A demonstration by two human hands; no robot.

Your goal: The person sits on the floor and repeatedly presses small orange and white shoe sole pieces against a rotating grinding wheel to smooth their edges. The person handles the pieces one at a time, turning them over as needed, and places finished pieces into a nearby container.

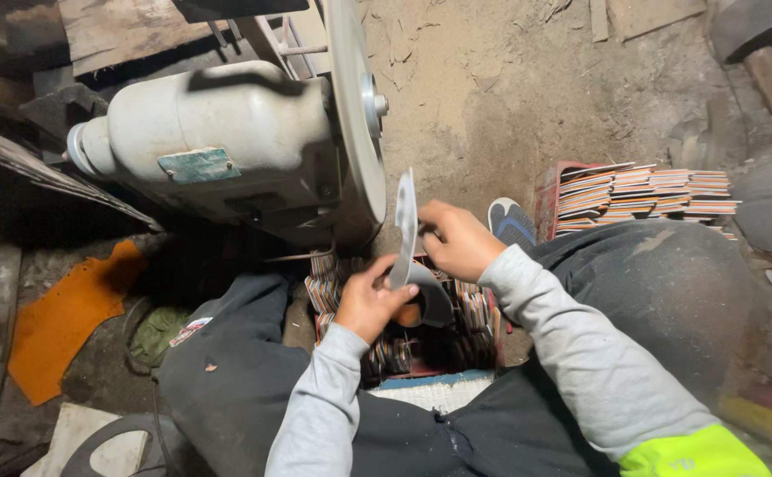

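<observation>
Shoe sole point(406, 228) held on edge beside the grinding disc point(357, 106).

Largest is the grey grinder motor point(218, 146) at far left, its round disc facing right over the dusty floor point(510, 97). Stacks of striped soles point(647, 194) sit at far right; a box point(435, 375) of more soles lies near, between the person's knees. An orange scrap point(64, 322) lies at left. The thin pale sole stands upright, just right of the disc; whether it touches I cannot tell. The left hand point(370, 300) pinches its lower end, fingers point(395, 296) pressed together on it. The right hand point(455, 238) grips its right edge, fingers curled tight.
</observation>
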